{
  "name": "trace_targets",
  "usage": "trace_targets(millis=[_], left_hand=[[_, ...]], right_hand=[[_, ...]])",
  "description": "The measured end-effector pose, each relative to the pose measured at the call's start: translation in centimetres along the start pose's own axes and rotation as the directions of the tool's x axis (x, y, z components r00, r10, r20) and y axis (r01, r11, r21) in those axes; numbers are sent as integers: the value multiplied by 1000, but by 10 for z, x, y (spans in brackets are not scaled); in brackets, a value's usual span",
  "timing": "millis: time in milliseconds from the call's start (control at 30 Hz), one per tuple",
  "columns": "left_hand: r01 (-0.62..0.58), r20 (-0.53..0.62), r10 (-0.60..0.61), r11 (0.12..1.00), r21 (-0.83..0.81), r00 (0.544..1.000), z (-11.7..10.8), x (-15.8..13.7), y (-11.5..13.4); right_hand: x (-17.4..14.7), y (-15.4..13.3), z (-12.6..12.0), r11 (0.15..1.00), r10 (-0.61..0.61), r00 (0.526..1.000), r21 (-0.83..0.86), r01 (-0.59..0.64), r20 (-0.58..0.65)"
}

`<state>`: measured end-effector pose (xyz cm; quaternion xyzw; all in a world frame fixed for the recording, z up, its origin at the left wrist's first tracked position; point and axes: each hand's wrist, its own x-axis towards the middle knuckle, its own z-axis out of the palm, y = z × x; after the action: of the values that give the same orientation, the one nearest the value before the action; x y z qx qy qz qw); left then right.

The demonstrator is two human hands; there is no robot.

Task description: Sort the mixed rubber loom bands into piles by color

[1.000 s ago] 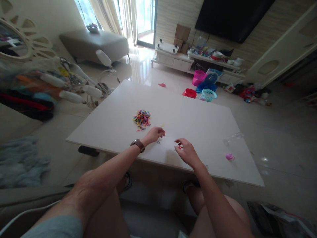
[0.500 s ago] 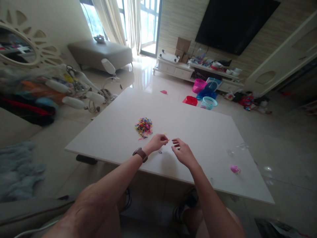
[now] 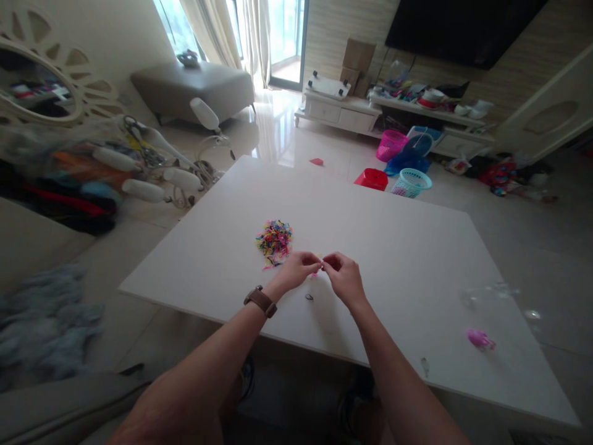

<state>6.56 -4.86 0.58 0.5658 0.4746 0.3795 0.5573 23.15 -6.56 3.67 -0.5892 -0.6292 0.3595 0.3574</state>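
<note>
My left hand [image 3: 301, 269], with a brown watch at the wrist, is pinched at the fingertips. Opposite it my right hand [image 3: 343, 277] is pinched too, and the fingertips of both almost meet over a tiny piece too small to name. A small pink piece [image 3: 315, 274] shows just below the left fingertips. Behind and left of my hands lies a pile of small multicoloured clip-like pieces [image 3: 274, 240]. Closer to me, a dark teardrop-shaped loop [image 3: 309, 297] lies flat on the white table [image 3: 222, 204].
A pink toy-like object [image 3: 479, 338] lies at the table's right, with a small clear object [image 3: 425, 366] near the front edge. Past the far edge are a red basket [image 3: 373, 179] and a light blue basket [image 3: 412, 182]. A lamp with white shades [image 3: 183, 179] stands left.
My right hand has moved in to meet the left, and its spread fingers have closed into a pinch. The view has shifted slightly, and a pink piece now shows under my fingers.
</note>
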Motion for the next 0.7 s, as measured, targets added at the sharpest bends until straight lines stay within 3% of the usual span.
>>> trace_targets(millis=[333,700], left_hand=[[53,27,-51,994,-94,998,0,5,-9],[-19,100,25,998,-62,995,15,-11,16]], right_hand=[[4,3,3,997,46,998,66,-43,-44],[-18,-9,-15,999,26,997,47,-22,-72]])
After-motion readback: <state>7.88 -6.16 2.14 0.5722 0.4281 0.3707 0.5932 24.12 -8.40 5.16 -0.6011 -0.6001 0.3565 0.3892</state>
